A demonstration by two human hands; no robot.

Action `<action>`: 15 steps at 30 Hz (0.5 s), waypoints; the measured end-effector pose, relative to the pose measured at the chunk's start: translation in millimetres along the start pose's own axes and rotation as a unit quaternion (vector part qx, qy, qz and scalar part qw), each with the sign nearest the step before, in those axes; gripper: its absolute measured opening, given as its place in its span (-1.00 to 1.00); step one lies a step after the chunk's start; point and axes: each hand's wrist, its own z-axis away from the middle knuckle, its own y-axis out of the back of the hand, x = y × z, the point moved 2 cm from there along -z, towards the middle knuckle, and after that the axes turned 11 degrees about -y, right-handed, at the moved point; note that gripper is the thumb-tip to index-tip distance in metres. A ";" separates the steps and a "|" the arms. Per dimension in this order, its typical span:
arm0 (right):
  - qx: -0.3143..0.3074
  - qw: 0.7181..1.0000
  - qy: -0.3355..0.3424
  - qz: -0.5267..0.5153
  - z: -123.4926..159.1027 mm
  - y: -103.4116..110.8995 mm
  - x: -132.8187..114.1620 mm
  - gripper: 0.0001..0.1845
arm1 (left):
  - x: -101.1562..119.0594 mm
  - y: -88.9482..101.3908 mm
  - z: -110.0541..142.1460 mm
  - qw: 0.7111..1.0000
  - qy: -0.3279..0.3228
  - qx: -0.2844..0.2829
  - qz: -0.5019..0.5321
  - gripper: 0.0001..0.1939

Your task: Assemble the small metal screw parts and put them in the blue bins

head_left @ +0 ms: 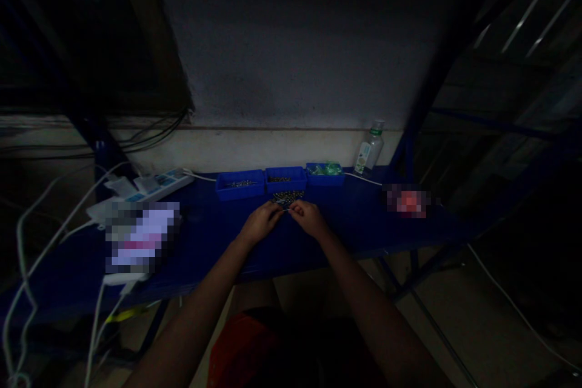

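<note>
Over the dark blue table, my left hand (262, 222) and my right hand (307, 217) meet with their fingertips nearly together. Both are closed in a pinch on a thin, pale metal pin (287, 210), which spans the small gap between them. Its ends are hidden by the fingers, and its exact kind is too small to tell. Just beyond my fingers lies a pile of small metal parts (288, 196), some silvery and some brassy. Behind it stand a left blue bin (240, 193) with slim silvery parts, a middle blue bin (286, 185) with small brownish parts, and a right blue bin (325, 180) with green plastic.
A clear bottle (371, 151) leans by the wall at the back right. On the left are a white power strip (170, 183), loose white cables (22, 248) and a blurred-out item (145, 233). Another blurred-out reddish item (408, 200) lies on the right of the blue table (359, 221).
</note>
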 end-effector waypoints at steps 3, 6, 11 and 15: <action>-0.012 1.000 0.008 -0.017 2.1 0.1 -3.1 -0.84 | -5.0 -4.6 0.4 1.000 -0.009 -0.027 -0.009 -0.75; -0.023 0.999 0.015 -0.021 4.9 1.0 -7.0 -0.84 | -7.2 -7.2 0.8 0.999 -0.018 -0.038 -0.009 -0.74; -0.036 0.999 0.021 -0.022 6.7 2.5 -9.2 -0.85 | -7.4 -8.0 1.6 0.999 -0.017 -0.039 -0.004 -0.74; -0.031 0.999 0.029 -0.021 6.3 2.0 -8.1 -0.85 | -6.7 -7.5 1.4 0.999 -0.017 -0.041 -0.003 -0.74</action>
